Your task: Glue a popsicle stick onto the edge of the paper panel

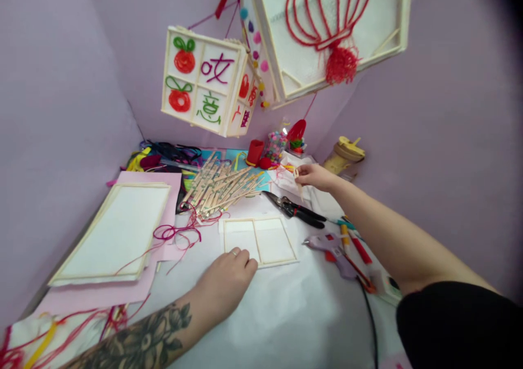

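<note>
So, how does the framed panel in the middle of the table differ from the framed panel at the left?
The middle panel has a pale strip dividing it in two; the left panel shows no divider. The middle panel looks smaller than the left panel. The left panel lies over pink paper; the middle panel does not. Both are white, with pale borders.
</note>
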Motion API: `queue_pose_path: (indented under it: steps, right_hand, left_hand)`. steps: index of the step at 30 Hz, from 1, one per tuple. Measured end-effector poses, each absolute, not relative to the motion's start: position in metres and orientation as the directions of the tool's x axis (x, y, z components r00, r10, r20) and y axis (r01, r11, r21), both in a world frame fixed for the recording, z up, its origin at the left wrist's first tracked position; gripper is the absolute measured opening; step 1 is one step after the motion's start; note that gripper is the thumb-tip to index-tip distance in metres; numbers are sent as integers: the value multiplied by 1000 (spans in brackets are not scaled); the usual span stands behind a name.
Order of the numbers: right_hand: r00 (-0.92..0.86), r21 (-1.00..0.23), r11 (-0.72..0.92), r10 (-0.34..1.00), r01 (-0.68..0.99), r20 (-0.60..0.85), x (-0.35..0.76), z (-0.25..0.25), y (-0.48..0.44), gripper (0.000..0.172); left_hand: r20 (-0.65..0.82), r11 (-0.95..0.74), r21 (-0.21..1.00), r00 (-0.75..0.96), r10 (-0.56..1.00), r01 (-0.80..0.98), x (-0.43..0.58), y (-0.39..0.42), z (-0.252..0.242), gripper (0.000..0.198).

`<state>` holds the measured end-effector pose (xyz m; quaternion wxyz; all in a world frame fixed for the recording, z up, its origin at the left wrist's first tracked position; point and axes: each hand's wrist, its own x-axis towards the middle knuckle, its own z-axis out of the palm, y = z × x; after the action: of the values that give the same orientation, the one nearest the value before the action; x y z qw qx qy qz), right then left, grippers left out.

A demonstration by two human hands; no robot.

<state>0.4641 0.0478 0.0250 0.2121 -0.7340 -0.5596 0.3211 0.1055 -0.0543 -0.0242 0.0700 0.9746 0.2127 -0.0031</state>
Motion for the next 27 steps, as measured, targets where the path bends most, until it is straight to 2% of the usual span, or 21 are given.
queue_pose_path:
  steps: [5,10,16,18,19,20,22,25,27]
  right_hand:
    - [75,-847,-222,974,483,-213,415,18,59,19]
    - [98,-906,-226,974,358,-205,366,2,73,17]
    - [208,-909,-209,968,361,-140,356,6,73,6]
    - [200,-882,-195,973,429,-118,360,17,59,4]
    - [182,-851,-177,978,494,-98,363,23,48,5]
    - [125,-766,-121,991,631,-53,367,31,35,6]
    - [27,-499,-15,999,866,17,379,46,0,11]
    - [15,-220,-32,997,975,-79,404,59,-64,26]
    - [123,-82,-140,976,987,-179,421,56,-108,34]
  left_hand:
    - [4,-920,121,926,377,374,106,-59,-24,13]
    - [44,-926,104,928,369,363,104,-60,-26,11]
    - [87,-932,81,929,359,352,103,-60,-28,7]
    - [98,-936,80,931,350,344,103,-60,-29,6]
    - [102,-937,80,932,347,340,103,-59,-29,6]
    - [102,-937,82,933,346,339,103,-59,-29,6]
    - [102,-939,83,935,341,334,103,-58,-30,7]
    - [98,-942,92,938,332,324,102,-56,-29,8]
    - [86,-941,104,939,332,323,102,-56,-27,8]
